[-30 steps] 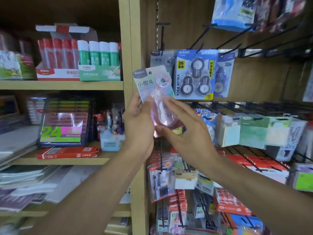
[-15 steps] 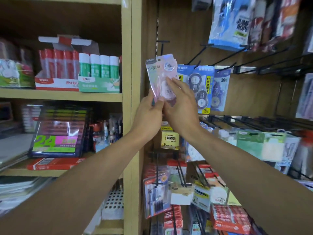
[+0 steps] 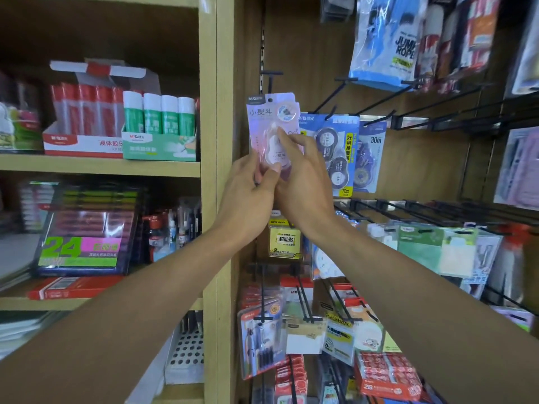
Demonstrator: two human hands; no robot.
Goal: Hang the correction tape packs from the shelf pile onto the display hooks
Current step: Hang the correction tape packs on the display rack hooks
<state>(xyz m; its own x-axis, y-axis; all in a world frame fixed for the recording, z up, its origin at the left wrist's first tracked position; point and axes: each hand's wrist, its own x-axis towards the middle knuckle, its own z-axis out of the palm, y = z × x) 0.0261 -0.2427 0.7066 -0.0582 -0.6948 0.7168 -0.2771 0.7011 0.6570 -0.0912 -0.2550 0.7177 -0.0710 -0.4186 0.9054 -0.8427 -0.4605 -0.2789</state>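
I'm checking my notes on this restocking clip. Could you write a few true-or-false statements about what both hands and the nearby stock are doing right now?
1. Both hands hold the pink correction tape pack. True: left hand and right hand grip its lower part.
2. The pack lies flat on a shelf. False: it is held upright near the black display hook.
3. A blue correction tape value pack hangs to its right. True.
4. The green-capped glue sticks hang on hooks. False: they stand in a box on the wooden shelf.

Wooden shelving on the left adjoins a brown panel wall carrying black hooks.
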